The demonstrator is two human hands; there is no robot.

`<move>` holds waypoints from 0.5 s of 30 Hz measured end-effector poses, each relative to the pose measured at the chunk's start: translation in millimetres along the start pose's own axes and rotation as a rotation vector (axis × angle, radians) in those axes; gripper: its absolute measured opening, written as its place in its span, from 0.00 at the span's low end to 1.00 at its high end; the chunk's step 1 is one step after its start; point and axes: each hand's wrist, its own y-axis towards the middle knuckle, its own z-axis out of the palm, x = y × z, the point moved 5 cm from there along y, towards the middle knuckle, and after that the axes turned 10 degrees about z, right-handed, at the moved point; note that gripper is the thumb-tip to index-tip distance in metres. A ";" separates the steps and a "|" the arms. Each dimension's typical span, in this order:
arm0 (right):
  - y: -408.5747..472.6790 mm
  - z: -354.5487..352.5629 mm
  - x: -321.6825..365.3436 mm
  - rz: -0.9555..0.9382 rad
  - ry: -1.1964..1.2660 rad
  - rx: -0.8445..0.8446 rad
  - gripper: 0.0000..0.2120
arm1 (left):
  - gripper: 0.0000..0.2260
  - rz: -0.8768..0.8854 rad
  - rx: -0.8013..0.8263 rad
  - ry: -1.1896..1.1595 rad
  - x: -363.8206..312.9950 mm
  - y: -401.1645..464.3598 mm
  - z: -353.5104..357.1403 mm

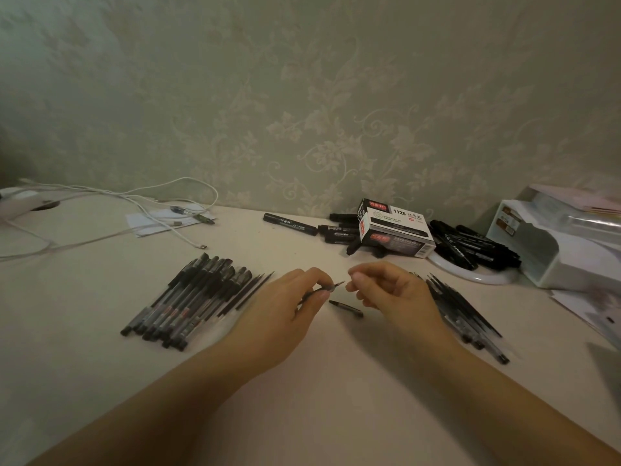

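Fingers of left hand [285, 311] pinch a thin black pen refill [336, 285], long axis pointing right at right hand [389, 290], whose curled fingertips sit just beside its tip; cannot tell if they hold anything.

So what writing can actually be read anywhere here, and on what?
"1120": top of the black, white and red cardboard box.
Chinese characters and small print on that box: too blurred to read.
Print on the loose black marker pen: too blurred to read.
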 end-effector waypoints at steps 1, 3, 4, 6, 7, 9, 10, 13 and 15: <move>-0.4 2.4 -0.7 -0.006 -0.014 0.021 0.04 | 0.08 0.007 0.004 -0.001 -0.7 0.2 0.4; -1.6 7.8 -1.7 -0.019 -0.016 0.065 0.04 | 0.08 0.025 0.011 0.002 -2.1 0.4 0.8; -2.2 10.2 -2.2 -0.023 -0.006 0.087 0.04 | 0.07 0.035 0.012 0.003 -2.9 0.3 0.9; -3.3 13.2 -2.4 -0.040 0.001 0.124 0.05 | 0.07 0.043 0.013 0.006 -3.7 0.4 0.6; -3.5 13.8 -2.1 -0.046 -0.010 0.136 0.06 | 0.07 0.038 0.012 0.003 -3.7 0.4 0.5; -2.9 13.1 -1.8 -0.048 -0.034 0.148 0.06 | 0.07 0.014 0.003 -0.014 -3.1 0.2 0.1; -2.0 12.0 -2.0 -0.046 -0.044 0.146 0.06 | 0.08 0.010 0.002 -0.017 -3.2 0.2 0.1; -0.6 10.2 -3.9 -0.053 -0.087 0.135 0.04 | 0.07 0.042 0.019 0.012 -5.7 0.7 0.4; -0.9 10.4 -4.0 -0.090 -0.167 0.124 0.02 | 0.07 0.061 0.020 0.025 -6.9 1.0 -0.1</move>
